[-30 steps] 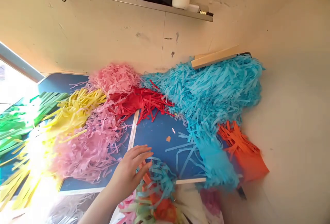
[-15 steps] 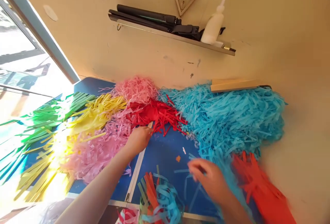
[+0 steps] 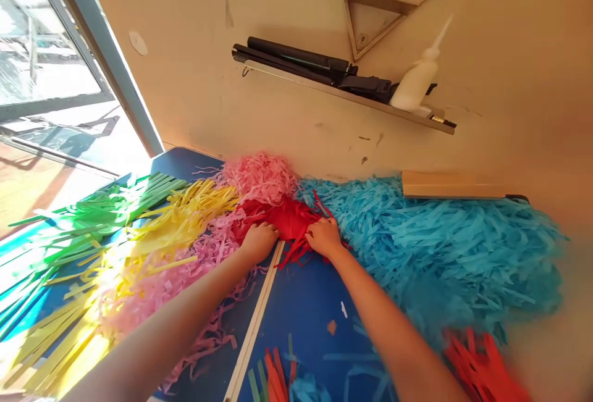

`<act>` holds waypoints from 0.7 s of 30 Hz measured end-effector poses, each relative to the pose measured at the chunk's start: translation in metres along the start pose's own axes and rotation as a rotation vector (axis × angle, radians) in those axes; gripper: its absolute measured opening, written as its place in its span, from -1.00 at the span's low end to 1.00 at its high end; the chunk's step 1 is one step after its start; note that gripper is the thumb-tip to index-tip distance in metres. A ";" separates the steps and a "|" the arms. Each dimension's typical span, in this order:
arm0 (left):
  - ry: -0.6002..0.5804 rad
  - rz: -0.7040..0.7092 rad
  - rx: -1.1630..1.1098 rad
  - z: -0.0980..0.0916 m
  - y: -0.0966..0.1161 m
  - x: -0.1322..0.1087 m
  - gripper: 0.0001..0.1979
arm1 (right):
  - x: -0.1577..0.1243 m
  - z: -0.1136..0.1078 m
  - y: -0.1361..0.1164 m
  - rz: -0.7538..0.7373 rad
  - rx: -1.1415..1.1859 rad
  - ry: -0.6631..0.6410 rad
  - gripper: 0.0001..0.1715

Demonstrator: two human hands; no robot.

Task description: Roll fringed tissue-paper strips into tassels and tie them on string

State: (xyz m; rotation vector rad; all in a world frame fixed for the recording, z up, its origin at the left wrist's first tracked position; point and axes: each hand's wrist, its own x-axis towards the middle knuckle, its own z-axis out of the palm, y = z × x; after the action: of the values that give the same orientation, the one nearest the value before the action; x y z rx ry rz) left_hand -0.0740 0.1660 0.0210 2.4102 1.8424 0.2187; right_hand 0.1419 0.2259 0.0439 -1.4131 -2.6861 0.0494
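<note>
At the near edge, the mixed bundle (image 3: 278,383) of orange, green and blue strips lies untouched on the blue counter (image 3: 301,303). A second ago the left hand rested on it. Both forearms now stretch past it, either side of the white rail (image 3: 257,328).

Half a second ago the left hand (image 3: 259,241) was only arriving at the red strips (image 3: 290,220), and the right hand (image 3: 324,236) hovered over loose blue scraps in mid-counter. Now both hands sit on the red strips, left at their near-left edge and right at their near-right edge, so the work seems to have moved from the bundle to this pile.

Both hands lie knuckles up with wrists low and the fingers curled down into the paper. The fingertips are buried, so I cannot tell whether either hand grips any strips.

The red strips lie toward the back of the counter, between the lilac strips (image 3: 194,266) on the left and the blue heap (image 3: 417,241) on the right. Pink strips (image 3: 259,176) lie just behind them, against the wall. Yellow strips (image 3: 185,217) and green strips (image 3: 115,204) fan out toward the window. A wood block (image 3: 454,184) rests at the back of the blue heap. Above, a shelf (image 3: 347,96) carries a glue bottle (image 3: 417,84).
</note>
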 end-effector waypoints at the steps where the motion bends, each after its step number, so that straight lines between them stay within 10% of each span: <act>1: 0.002 -0.006 0.013 0.001 -0.001 0.001 -0.81 | 0.000 0.000 -0.004 0.001 -0.020 0.009 -0.69; 8: 0.043 0.047 0.124 0.001 0.004 0.004 -0.79 | 0.004 0.001 -0.045 -0.183 -0.052 0.064 -0.58; 21: 0.187 0.346 0.160 -0.015 -0.025 0.024 -0.81 | -0.012 0.009 -0.017 -0.091 -0.052 0.108 -0.79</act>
State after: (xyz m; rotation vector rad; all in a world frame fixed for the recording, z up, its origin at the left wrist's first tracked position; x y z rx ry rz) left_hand -0.0939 0.1953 0.0328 2.9024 1.5455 0.3453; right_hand 0.1334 0.2063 0.0353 -1.2666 -2.6771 -0.1015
